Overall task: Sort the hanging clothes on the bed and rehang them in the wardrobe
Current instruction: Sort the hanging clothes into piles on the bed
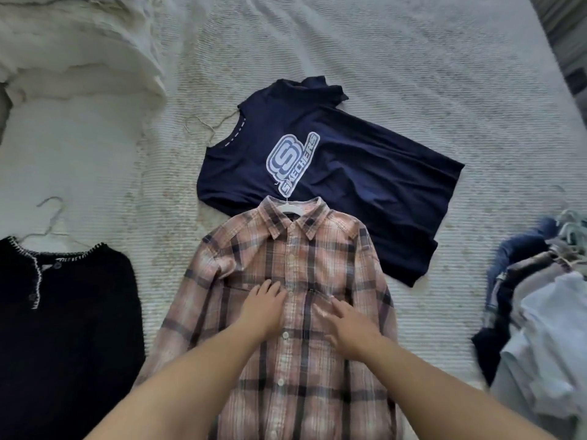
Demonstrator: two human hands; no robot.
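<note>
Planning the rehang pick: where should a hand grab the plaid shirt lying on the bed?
By the white hanger hook poking out past the collar of the plaid shirt, probably coming from the far side, over the navy T-shirt. The shirt lies flat, buttoned on its hanger, so lifting the hook should carry it whole.

Bed [413, 74]: plaid shirt [295, 312], navy T-shirt [365, 185], black top [63, 312], pile [540, 312].

Shirt [295, 300] between sweater [63, 328], left, and pile [540, 312], right

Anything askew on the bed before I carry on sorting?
The navy T-shirt lies turned sideways, neckline toward the left, one sleeve folded over, while the plaid shirt under both hands lies straight and overlaps its edge. The pile of clothes at right is jumbled.
</note>
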